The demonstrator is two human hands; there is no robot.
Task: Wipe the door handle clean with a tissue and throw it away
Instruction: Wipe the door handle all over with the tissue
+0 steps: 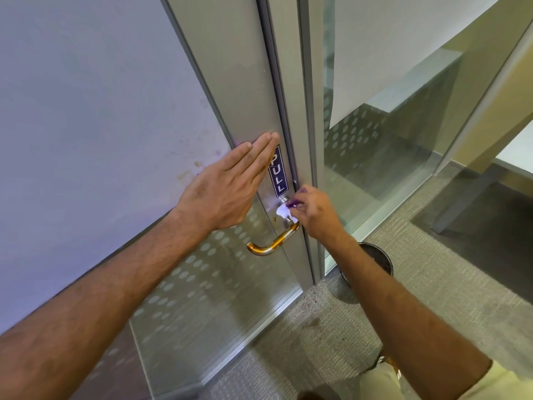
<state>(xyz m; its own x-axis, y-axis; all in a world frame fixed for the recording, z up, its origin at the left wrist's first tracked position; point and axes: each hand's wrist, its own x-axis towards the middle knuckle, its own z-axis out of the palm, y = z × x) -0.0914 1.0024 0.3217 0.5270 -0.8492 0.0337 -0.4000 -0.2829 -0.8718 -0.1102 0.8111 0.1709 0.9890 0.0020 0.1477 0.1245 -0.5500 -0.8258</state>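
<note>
A curved metal door handle (272, 243) with brownish smears sticks out of the grey metal door frame (230, 82), below a blue PULL sign (278, 174). My right hand (314, 212) pinches a small crumpled white tissue (284, 212) and presses it against the handle's upper end, by the round mount. Purple marks show on its fingertips. My left hand (227, 183) lies flat against the door frame just left of the sign, fingers straight and together, holding nothing.
A dark round bin (377, 255) stands on the grey carpet (432, 284) behind my right forearm, beside the glass partition (389, 125). The frosted door glass (86, 125) fills the left. Dirt specks lie on the carpet near the door's bottom corner.
</note>
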